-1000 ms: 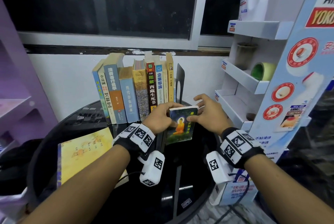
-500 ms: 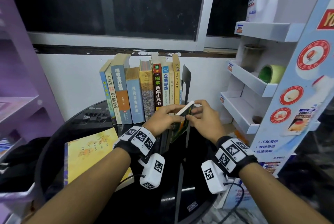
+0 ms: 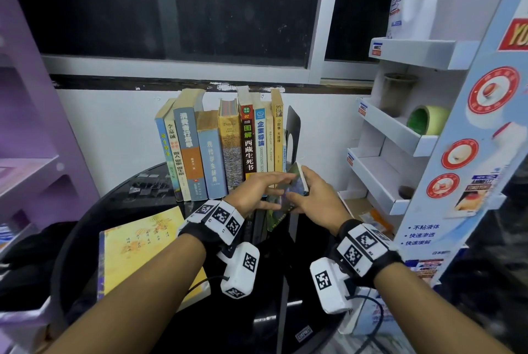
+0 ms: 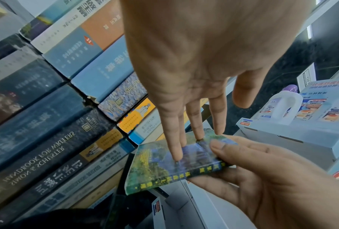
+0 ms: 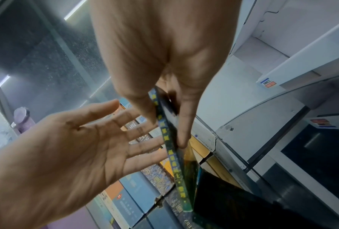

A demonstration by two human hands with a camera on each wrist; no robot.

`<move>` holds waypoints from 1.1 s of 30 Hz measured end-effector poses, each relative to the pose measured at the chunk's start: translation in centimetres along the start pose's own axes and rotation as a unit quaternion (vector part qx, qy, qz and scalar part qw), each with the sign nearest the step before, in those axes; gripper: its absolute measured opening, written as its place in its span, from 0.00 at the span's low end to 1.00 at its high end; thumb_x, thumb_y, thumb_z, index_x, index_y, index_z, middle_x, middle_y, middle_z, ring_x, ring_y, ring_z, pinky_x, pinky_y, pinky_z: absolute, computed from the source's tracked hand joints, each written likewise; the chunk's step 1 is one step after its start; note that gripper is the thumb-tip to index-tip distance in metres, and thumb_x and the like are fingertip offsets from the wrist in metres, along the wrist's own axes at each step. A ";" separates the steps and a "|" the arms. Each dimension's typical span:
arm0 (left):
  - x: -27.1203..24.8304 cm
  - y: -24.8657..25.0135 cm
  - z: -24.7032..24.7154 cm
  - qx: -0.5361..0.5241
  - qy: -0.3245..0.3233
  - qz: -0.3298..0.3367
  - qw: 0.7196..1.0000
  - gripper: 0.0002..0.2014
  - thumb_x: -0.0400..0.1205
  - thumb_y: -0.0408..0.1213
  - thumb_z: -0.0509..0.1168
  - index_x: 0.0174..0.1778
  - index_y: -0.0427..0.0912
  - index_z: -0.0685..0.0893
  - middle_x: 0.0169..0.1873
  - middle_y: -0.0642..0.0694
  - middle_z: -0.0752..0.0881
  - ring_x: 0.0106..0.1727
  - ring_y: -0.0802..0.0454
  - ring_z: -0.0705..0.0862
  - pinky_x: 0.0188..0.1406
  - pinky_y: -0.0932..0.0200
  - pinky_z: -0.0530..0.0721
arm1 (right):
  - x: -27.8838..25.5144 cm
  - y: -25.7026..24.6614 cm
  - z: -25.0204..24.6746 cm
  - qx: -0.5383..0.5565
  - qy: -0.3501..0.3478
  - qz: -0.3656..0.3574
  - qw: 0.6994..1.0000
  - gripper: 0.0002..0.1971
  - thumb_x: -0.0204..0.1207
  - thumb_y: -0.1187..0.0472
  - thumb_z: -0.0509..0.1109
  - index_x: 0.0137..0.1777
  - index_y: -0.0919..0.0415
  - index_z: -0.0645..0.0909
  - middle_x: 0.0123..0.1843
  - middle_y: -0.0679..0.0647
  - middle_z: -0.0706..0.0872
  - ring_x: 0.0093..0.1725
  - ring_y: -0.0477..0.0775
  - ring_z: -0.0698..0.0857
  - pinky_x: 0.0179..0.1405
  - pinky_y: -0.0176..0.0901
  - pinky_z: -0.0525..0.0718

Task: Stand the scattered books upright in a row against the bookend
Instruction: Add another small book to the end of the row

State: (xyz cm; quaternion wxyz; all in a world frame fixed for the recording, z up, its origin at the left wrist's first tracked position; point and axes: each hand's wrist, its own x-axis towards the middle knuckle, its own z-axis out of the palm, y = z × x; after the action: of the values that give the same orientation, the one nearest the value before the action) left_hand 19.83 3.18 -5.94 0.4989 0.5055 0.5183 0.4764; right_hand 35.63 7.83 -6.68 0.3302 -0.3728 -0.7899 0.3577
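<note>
A small green-and-blue book stands tilted on edge in front of the row's right end. My right hand pinches its spine between thumb and fingers. My left hand is open, its straight fingertips touching the book's cover. Behind, several books stand upright in a row against a black bookend at their right. A yellow book lies flat on the black round table, left of my left forearm.
A white cardboard display rack stands close on the right, holding a green tape roll. A purple shelf unit is on the left. A white wall and a dark window lie behind the books.
The small book has turned from cover-up to standing on edge. My left hand has let go of its grip and now lays straight fingers on the cover. The right hand still holds it.
</note>
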 end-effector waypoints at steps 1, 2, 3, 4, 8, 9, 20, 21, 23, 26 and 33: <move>0.0 0.2 0.0 0.008 -0.001 -0.002 1.000 0.16 0.88 0.42 0.56 0.67 0.47 0.84 0.69 0.48 0.81 0.69 0.45 0.79 0.64 0.47 0.84 | 0.0 -0.1 0.0 -0.024 0.011 -0.001 1.000 0.22 0.76 0.67 0.71 0.67 0.48 0.76 0.55 0.39 0.84 0.47 0.31 0.83 0.43 0.16 0.79; 0.1 0.3 0.0 0.020 0.000 -0.003 1.000 0.16 0.88 0.42 0.56 0.68 0.46 0.83 0.69 0.47 0.81 0.69 0.45 0.80 0.64 0.47 0.83 | 0.1 0.0 -0.1 -0.038 0.019 0.002 0.999 0.21 0.76 0.68 0.69 0.68 0.52 0.76 0.53 0.40 0.83 0.44 0.31 0.81 0.39 0.11 0.74; 0.2 0.5 -0.2 0.037 0.005 0.001 0.999 0.15 0.88 0.41 0.57 0.67 0.46 0.83 0.67 0.47 0.82 0.68 0.45 0.80 0.65 0.47 0.82 | 0.2 0.0 -0.2 -0.045 0.027 0.008 0.999 0.22 0.76 0.69 0.69 0.69 0.54 0.77 0.52 0.42 0.83 0.43 0.33 0.80 0.36 0.09 0.71; 0.4 0.8 -0.4 0.059 0.014 0.014 0.998 0.14 0.87 0.40 0.59 0.65 0.46 0.84 0.66 0.46 0.84 0.67 0.45 0.81 0.65 0.47 0.82 | 0.4 0.2 -0.3 -0.050 0.033 0.016 0.998 0.23 0.76 0.70 0.68 0.70 0.56 0.76 0.52 0.44 0.83 0.42 0.34 0.80 0.35 0.10 0.70; 1.0 2.3 -1.8 0.176 0.091 0.143 0.970 0.08 0.84 0.38 0.65 0.56 0.51 0.87 0.55 0.52 0.88 0.60 0.54 0.85 0.65 0.50 0.81 | 1.2 0.5 -0.9 -0.090 0.064 0.043 0.993 0.22 0.76 0.70 0.67 0.69 0.54 0.77 0.56 0.54 0.87 0.44 0.45 0.83 0.44 0.23 0.74; 1.0 2.9 -2.0 0.196 0.114 0.176 0.958 0.08 0.83 0.38 0.66 0.55 0.51 0.86 0.53 0.54 0.89 0.58 0.58 0.85 0.65 0.53 0.81 | 1.4 0.5 -1.1 -0.095 0.070 0.047 0.992 0.21 0.76 0.70 0.66 0.68 0.54 0.77 0.55 0.55 0.87 0.45 0.47 0.83 0.45 0.25 0.74; 4.5 8.9 -5.1 0.529 0.243 0.287 0.760 0.26 0.76 0.54 0.70 0.69 0.55 0.78 0.68 0.52 0.79 0.71 0.51 0.72 0.73 0.45 0.68 | 3.5 -0.8 -2.2 -0.155 0.085 0.042 0.983 0.21 0.76 0.69 0.67 0.69 0.53 0.78 0.54 0.59 0.88 0.51 0.59 0.86 0.57 0.47 0.86; 4.9 9.1 -5.4 0.554 0.233 0.274 0.751 0.28 0.75 0.56 0.70 0.71 0.55 0.77 0.70 0.52 0.78 0.73 0.50 0.72 0.74 0.44 0.67 | 3.7 -1.0 -2.3 -0.158 0.085 0.038 0.983 0.21 0.76 0.68 0.67 0.68 0.54 0.79 0.54 0.59 0.88 0.51 0.58 0.87 0.56 0.46 0.86; 5.7 9.3 -6.0 0.590 0.214 0.252 0.737 0.31 0.75 0.59 0.69 0.73 0.56 0.75 0.72 0.52 0.77 0.75 0.50 0.70 0.76 0.43 0.67 | 4.2 -1.5 -2.3 -0.173 0.077 0.037 0.981 0.20 0.76 0.66 0.69 0.67 0.53 0.79 0.55 0.58 0.88 0.51 0.58 0.87 0.55 0.47 0.87; 6.7 9.6 -6.9 0.626 0.194 0.236 0.718 0.33 0.74 0.63 0.68 0.75 0.58 0.72 0.74 0.51 0.76 0.75 0.49 0.71 0.75 0.42 0.69 | 5.0 -2.1 -2.6 -0.225 0.064 0.038 0.972 0.18 0.74 0.65 0.69 0.64 0.55 0.81 0.53 0.59 0.88 0.50 0.61 0.86 0.52 0.48 0.86; 7.8 9.6 -7.9 0.615 0.180 0.232 0.732 0.31 0.71 0.65 0.69 0.70 0.60 0.74 0.72 0.53 0.77 0.73 0.49 0.74 0.71 0.40 0.74 | 6.5 -2.4 -2.1 -0.228 0.057 0.035 0.971 0.18 0.76 0.66 0.67 0.65 0.54 0.80 0.53 0.59 0.87 0.46 0.58 0.81 0.47 0.40 0.79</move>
State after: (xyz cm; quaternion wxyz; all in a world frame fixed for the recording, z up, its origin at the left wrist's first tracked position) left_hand 12.46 11.39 3.70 -0.1492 0.7108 0.6453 0.2370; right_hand 33.22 12.71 -1.94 0.2683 -0.4851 -0.8172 0.1575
